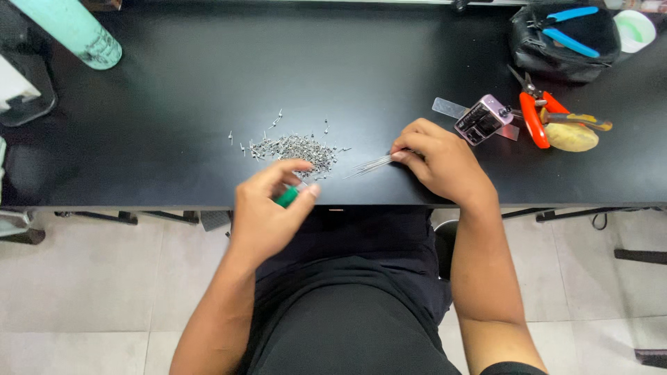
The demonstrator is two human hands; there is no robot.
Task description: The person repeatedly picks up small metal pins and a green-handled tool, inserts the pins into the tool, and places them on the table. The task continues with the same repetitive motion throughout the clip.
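Left hand [267,208]: curled shut around a small green tool [286,197], just below the pile of tiny metal pins [295,148].
Right hand [438,161]: pinched thin wires [372,165] against the black table [174,104].

Lighting: bright, even and diffuse, apparently from overhead, daylight-white in tone. Black table [174,83]: matte, carried a broad soft sheen across its middle and left, without hard glare. Shadows: faint and short, pooled close under the left hand [267,208] and the right hand [438,160]; darker under the table's near edge onto the pale floor tiles [90,278]. Focus: sharp at the centre, where the small metal pieces [295,147] resolved singly. Blur: slight on the left fingers. Distortion: mild wide-angle bowing of the table edge toward the frame's sides. Exposure: balanced.
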